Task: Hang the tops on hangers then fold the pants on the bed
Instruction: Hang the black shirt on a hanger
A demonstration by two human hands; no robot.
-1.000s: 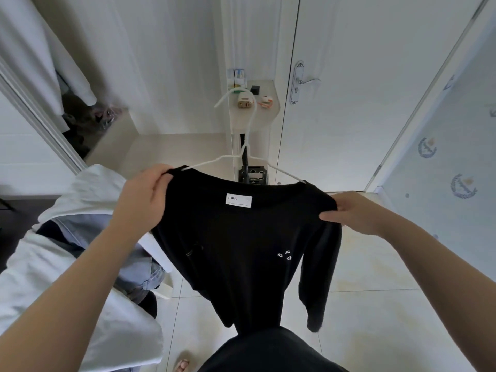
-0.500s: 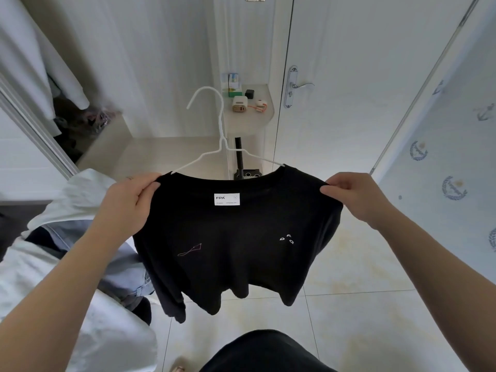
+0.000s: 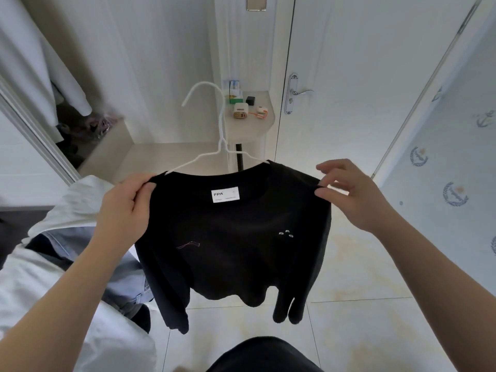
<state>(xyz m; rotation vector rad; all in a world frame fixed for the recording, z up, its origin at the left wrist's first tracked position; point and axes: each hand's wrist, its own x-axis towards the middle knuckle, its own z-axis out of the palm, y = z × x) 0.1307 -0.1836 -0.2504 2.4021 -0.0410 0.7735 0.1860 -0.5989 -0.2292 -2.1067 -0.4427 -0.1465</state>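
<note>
A black long-sleeved top (image 3: 236, 237) with a white neck label hangs on a white wire hanger (image 3: 221, 135), whose hook rises above the collar. My left hand (image 3: 126, 208) grips the top's left shoulder together with the hanger's end. My right hand (image 3: 346, 191) pinches the right shoulder seam between thumb and forefinger, its other fingers spread. The sleeves dangle over the tiled floor. White and light-blue garments (image 3: 67, 253) lie heaped at the lower left.
A white door with a metal handle (image 3: 295, 95) stands ahead. A small shelf (image 3: 252, 122) carries chargers and small boxes. An open wardrobe (image 3: 67, 103) with hanging white clothes is at the left. A patterned blue wall (image 3: 451, 170) runs along the right.
The top has been raised and spread flatter on the hanger. My right hand has loosened from a full grip on the shoulder to a fingertip pinch.
</note>
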